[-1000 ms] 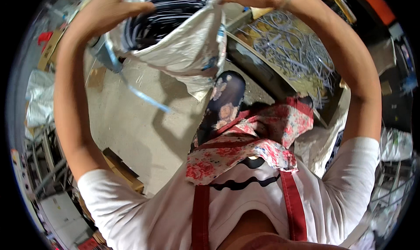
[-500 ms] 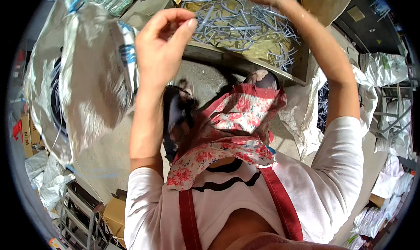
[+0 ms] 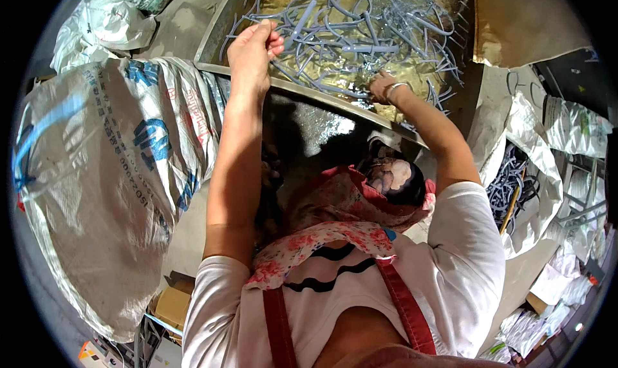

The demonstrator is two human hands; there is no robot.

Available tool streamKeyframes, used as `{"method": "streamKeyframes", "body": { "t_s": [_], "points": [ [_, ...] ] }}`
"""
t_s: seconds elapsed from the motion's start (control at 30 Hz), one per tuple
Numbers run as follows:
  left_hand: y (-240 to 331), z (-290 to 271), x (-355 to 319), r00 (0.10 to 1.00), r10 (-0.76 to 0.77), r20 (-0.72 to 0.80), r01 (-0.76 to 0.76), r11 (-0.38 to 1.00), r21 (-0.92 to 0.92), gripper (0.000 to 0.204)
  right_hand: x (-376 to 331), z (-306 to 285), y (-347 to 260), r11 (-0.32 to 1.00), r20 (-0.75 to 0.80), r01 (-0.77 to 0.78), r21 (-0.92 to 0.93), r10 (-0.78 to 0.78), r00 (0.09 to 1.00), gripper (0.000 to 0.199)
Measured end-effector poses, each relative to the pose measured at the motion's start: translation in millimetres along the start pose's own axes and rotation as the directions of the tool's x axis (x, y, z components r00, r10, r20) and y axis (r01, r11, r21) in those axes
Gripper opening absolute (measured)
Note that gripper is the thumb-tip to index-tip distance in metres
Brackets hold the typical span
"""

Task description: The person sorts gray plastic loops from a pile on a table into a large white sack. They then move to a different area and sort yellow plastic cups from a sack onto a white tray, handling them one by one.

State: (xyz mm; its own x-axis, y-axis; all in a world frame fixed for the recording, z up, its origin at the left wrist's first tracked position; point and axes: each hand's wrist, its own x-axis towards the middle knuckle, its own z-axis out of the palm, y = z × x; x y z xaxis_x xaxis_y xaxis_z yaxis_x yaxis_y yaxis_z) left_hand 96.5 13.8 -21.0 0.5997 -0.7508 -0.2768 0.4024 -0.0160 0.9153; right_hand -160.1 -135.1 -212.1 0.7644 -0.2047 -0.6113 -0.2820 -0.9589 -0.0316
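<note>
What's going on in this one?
A person is working with both bare hands at a tray of loose, tangled grey strips. The left hand is over the tray's left part, fingers curled; the right hand is lower down, near the tray's near edge. Whether either grips a strip is unclear. A large white woven sack stands to the left, and an open white bag with dark strips inside sits on the right.

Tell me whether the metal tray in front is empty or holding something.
Holding something: grey strips lie tangled inside the metal tray, beyond and beside the right hand.
</note>
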Motion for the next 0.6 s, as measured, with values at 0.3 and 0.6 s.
{"method": "streamKeyframes", "body": {
  "t_s": [0.3, 0.6],
  "points": [
    [1, 2, 14, 0.987, 0.162, 0.013, -0.163, 0.98, 0.114, 0.017, -132, -82, 48, 0.981, -0.296, -0.188, 0.052, 0.194, 0.935, 0.051],
    [-29, 41, 7, 0.847, 0.359, 0.391, -0.528, 0.654, 0.542, 0.033, -152, -220, 28, 0.955, -0.678, -0.253, -0.153, 0.085, 0.73, 0.036]
  ]
}}
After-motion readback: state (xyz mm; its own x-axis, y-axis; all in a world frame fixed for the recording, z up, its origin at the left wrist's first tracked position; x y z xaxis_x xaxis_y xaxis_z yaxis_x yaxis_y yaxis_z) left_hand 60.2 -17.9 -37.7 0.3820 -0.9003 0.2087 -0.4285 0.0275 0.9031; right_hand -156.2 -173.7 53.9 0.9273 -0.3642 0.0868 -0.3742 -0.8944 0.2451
